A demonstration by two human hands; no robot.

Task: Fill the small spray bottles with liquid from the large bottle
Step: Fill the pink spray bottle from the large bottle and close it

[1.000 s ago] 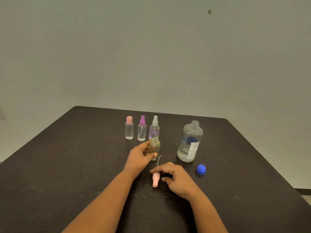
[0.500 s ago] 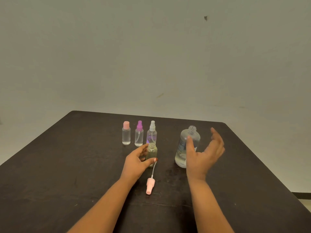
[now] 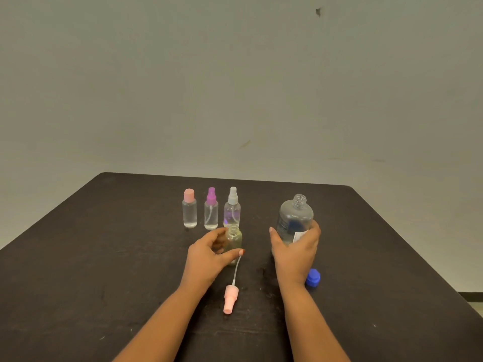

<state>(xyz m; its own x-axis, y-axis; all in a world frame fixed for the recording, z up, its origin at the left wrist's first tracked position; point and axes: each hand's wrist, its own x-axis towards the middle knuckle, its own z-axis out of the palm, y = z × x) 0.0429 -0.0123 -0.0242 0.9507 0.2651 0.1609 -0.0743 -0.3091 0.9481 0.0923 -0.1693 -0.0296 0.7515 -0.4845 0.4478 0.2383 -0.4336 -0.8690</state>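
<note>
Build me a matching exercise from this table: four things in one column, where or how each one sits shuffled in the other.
Things
1. large bottle
2. blue cap
3. pink spray top
4. small uncapped bottle

States
A. lying on its side on the table
B. held by the left hand
C. gripped by the right hand
D. resting on the table beside the right wrist

Pairs: 1-C, 2-D, 3-A, 4-B

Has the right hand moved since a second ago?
Yes. Judged against the pink spray top lying on the table, the right hand has gone forward and to the right, and now grips the large bottle.
</note>
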